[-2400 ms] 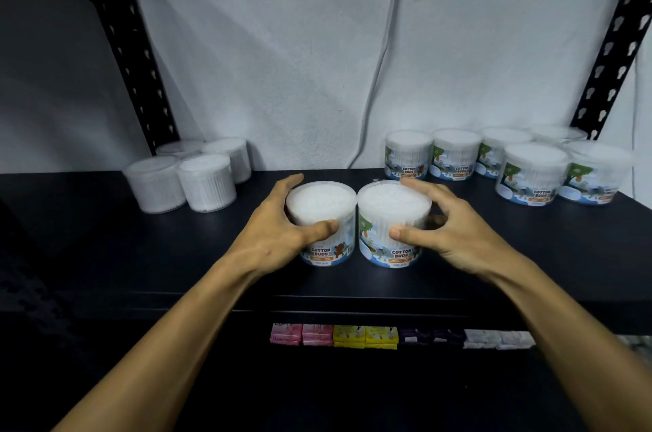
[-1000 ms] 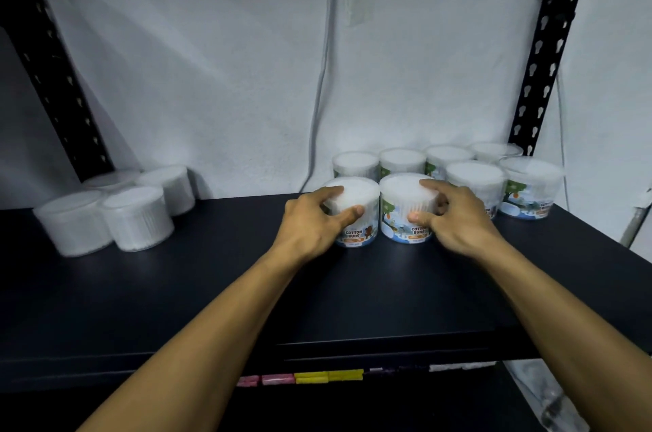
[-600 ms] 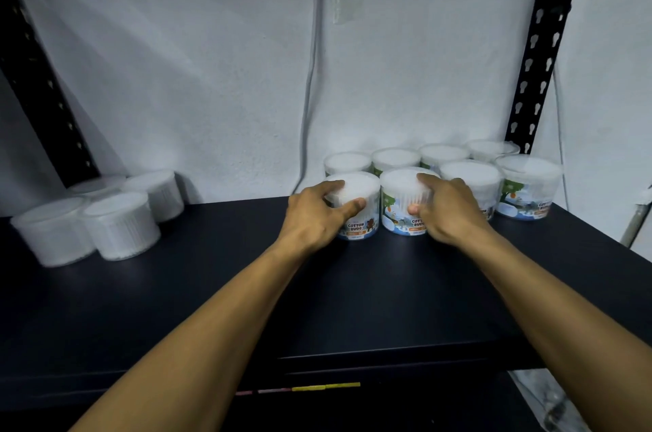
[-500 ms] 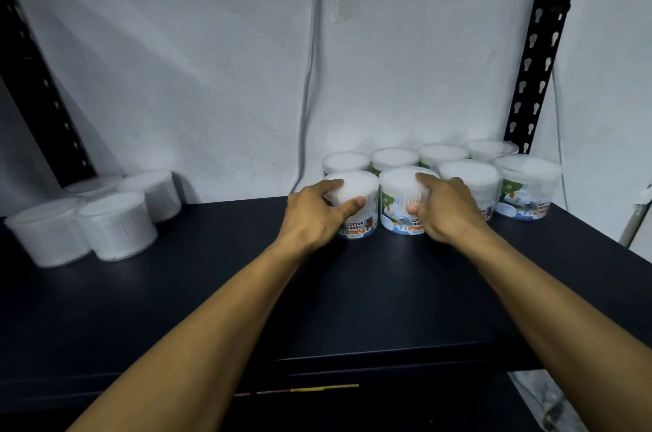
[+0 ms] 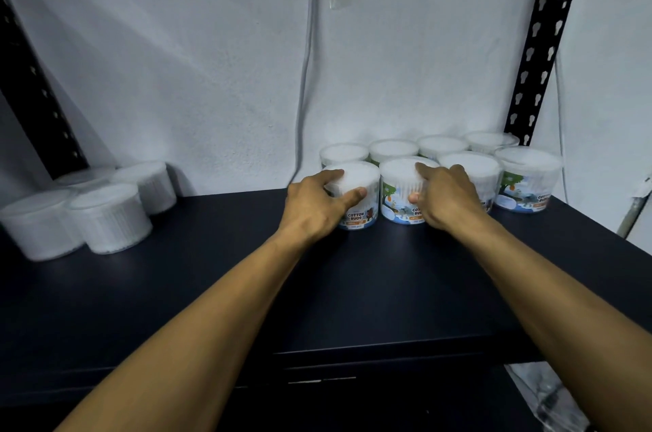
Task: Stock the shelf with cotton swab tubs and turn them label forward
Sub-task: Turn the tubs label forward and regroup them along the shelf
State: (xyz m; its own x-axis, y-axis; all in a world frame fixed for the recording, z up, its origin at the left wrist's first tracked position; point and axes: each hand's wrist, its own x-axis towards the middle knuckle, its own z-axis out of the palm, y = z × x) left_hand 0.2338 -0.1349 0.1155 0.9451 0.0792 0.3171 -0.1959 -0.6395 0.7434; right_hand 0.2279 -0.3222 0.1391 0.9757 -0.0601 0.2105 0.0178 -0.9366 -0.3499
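Dark shelf (image 5: 211,290) — white tubs (image 5: 356,197), labels forward

Two bare forearms reach in from the lower edge of the view, with no sleeves, watch, bracelets or gloves on them. The left hand (image 5: 314,205) and the right hand (image 5: 448,200) carry no rings, and the fingernails that show are short and unpainted.

labelled tubs (image 5: 528,181): 8 | plain tubs (image 5: 109,216): 4 | hands (image 5: 314,204): 2 | shelf uprights (image 5: 539,40): 2
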